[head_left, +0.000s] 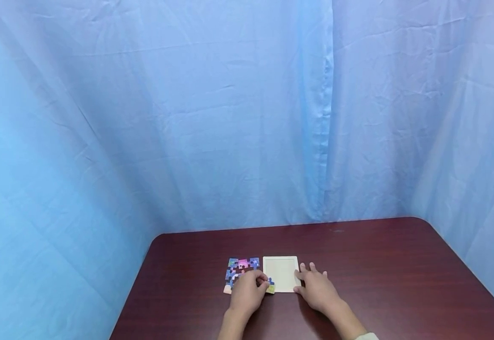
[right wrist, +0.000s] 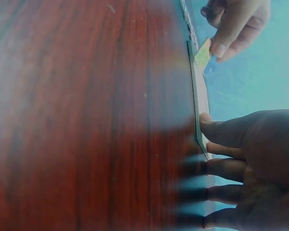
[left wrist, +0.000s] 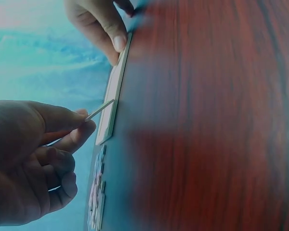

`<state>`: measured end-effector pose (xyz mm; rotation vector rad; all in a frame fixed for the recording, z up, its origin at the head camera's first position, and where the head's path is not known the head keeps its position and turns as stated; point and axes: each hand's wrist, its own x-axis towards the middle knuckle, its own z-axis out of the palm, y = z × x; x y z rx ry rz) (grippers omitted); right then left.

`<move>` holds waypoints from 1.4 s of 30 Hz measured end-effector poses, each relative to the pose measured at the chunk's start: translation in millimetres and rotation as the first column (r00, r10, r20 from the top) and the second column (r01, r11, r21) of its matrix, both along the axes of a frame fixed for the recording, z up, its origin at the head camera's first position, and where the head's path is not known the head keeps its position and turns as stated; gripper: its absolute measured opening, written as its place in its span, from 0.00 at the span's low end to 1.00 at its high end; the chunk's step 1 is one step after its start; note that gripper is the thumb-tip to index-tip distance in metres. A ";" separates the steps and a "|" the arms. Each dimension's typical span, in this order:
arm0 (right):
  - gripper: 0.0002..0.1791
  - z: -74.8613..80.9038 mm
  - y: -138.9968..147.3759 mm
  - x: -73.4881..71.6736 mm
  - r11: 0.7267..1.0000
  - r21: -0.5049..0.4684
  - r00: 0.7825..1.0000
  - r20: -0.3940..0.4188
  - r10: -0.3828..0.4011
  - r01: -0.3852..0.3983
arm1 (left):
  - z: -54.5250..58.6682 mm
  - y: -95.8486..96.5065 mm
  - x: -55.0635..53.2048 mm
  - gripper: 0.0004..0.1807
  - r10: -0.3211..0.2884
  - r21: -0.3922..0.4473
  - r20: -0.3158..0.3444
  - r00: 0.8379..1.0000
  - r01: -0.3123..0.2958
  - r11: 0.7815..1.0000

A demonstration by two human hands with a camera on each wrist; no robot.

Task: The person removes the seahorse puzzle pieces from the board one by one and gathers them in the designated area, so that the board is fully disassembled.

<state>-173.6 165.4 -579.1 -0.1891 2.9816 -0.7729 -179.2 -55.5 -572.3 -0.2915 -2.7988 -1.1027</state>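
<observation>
My left hand [head_left: 247, 292] pinches a jigsaw puzzle piece [head_left: 271, 287] between thumb and forefinger. The piece, blue and yellow-green, is tilted over the left edge of a pale, shallow puzzle tray [head_left: 280, 258]. In the left wrist view, the piece [left wrist: 99, 110] appears edge-on, its far end close to the tray. At the tray's right side, my right hand [head_left: 318, 289] rests with fingers spread, its thumb touching the rim [right wrist: 198, 106]. Several colourful puzzle pieces [head_left: 243, 263] lie left of the tray, partly hidden behind my left hand.
A dark red-brown wooden table [head_left: 378, 269] carries the tray and pieces close to its middle. Light blue curtains [head_left: 230, 118] hang behind the table and along both sides.
</observation>
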 end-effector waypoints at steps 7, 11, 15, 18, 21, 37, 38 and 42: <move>0.29 -0.1 -1.4 1.2 1.000 0.000 1.000 0.001 0.007 -0.007 | 0.8 -8.9 2.2 0.07 0.017 -0.002 -0.005 1.000 -0.017 1.000; 0.29 1.6 -1.5 1.5 1.000 -0.004 1.000 0.003 0.008 -0.008 | 1.8 -12.6 3.9 0.06 0.039 -0.015 -0.009 0.999 -0.039 0.999; 0.29 3.1 -1.0 2.7 1.000 -0.010 1.000 0.003 0.007 -0.007 | 1.2 -17.5 5.4 0.06 0.060 -0.035 -0.005 0.998 -0.060 0.998; 0.29 2.9 -0.6 3.9 1.000 -0.012 1.000 0.000 0.008 -0.008 | 0.4 -21.9 6.6 0.07 0.067 -0.031 0.004 0.998 -0.067 0.997; 0.29 2.4 0.6 4.1 1.000 -0.012 1.000 -0.004 0.012 -0.012 | -0.6 -25.4 7.5 0.08 0.075 -0.024 0.016 0.997 -0.075 0.997; 0.28 5.6 -0.3 6.5 1.000 -0.014 1.000 -0.005 0.026 -0.026 | -5.8 -31.2 10.5 0.07 0.088 -0.050 0.005 0.996 -0.088 0.995; 0.28 5.7 -0.3 6.5 1.000 -0.012 1.000 -0.005 0.026 -0.026 | -6.0 -31.3 10.6 0.07 0.088 -0.049 0.005 0.996 -0.088 0.995; 0.28 6.4 0.2 6.6 1.000 -0.006 1.000 0.004 0.020 -0.020 | -7.2 -31.2 10.7 0.06 0.090 -0.040 0.006 0.996 -0.089 0.995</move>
